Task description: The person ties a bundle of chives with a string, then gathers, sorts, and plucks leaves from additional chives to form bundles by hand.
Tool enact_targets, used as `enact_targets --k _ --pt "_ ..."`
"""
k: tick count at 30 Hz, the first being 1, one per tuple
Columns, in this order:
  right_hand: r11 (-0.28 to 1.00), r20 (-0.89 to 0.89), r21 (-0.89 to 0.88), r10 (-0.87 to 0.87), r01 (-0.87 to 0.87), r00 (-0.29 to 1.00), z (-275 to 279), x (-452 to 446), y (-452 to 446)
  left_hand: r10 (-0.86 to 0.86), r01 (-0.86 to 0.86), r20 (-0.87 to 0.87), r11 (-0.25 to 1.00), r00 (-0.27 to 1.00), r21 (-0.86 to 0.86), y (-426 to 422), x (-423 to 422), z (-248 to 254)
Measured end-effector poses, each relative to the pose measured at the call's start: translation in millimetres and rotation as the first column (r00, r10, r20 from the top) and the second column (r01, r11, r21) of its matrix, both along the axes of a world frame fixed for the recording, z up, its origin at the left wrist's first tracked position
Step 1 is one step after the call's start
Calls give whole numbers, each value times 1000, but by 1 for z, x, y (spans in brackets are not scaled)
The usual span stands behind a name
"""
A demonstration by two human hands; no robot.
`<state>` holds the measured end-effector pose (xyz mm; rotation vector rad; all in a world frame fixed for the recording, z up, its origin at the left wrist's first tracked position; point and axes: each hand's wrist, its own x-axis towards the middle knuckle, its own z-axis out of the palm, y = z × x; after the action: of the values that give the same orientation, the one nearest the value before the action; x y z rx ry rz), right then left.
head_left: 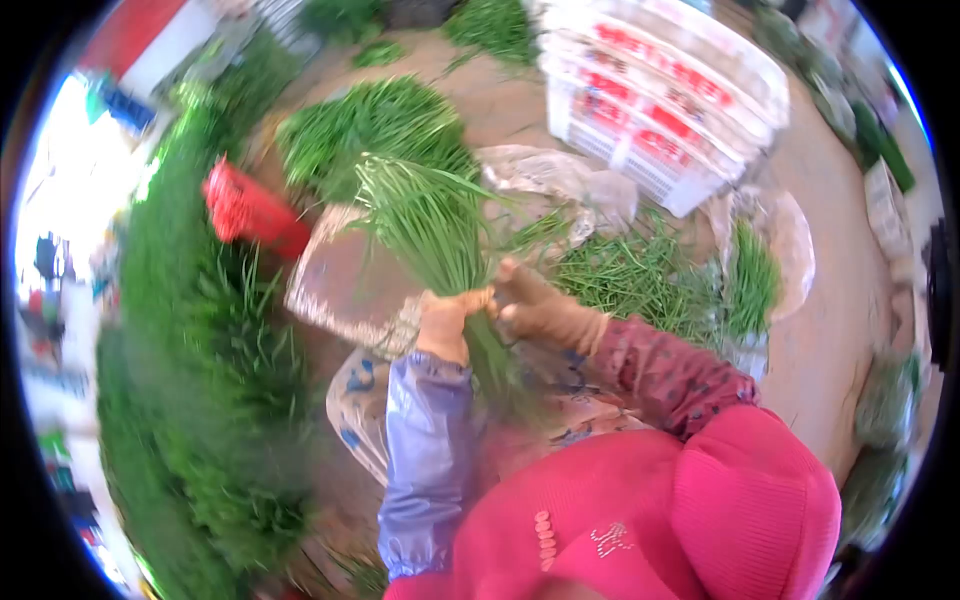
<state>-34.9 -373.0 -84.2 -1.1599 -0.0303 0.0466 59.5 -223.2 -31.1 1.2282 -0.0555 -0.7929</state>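
Hold the bundle of green stems (432,225) over the patterned cloth (358,392), wrapped in the left hand (447,325), snug but unbruised; steady with the right hand (545,310), curled alongside, impossible to tell if pinching anything.

Grn bunch (436,232), tilted, held mid-lgth, tips fanned.

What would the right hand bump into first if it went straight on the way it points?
Most likely the greens gripped by the left hand, or that hand's fingertips close beside; depth is unclear there.
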Motion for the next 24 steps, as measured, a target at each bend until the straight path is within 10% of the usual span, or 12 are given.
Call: enact_targets --k 1,5,7,11,12,14,18,19,21,24 --pt "987 3 -154 -49 49 999 12 -3 6 -55 55 16 998 998 5 -3 0 -3" --pt "880 -19 401 -269 254 963 18 18 15 -442 114 460 805 770 582 -19 -8 0" --pt "781 -49 537 -347 318 936 9 24 -10 -464 -100 842 858 275 505 -11 2 -43" --pt "692 42 -142 -710 708 703 3 16 -68 -644 -19 764 765 -22 644 -1 -13 -44" --pt "621 90 -291 -740 728 667 8 9 -79 -753 57 617 643 227 764 -4 -25 -25" --pt "548 -451 195 -686 813 571 20 4 -95 -802 84 540 575 257 814 6 -23 -76" --pt "445 -404 -444 -874 778 269 -62 3 -142 -881 120 398 437 255 891 16 -30 -72" --pt "453 -410 -452 -871 768 272 -64 3 -142 -890 130 381 420 250 898 15 -31 -65" --pt "300 -616 67 -738 952 276 -63 1 -139 -907 149 346 386 239 910 13 -35 -49" --pt "432 -489 -258 -830 864 269 -92 -7 -158 -922 88 382 387 67 918 6 -38 -42"
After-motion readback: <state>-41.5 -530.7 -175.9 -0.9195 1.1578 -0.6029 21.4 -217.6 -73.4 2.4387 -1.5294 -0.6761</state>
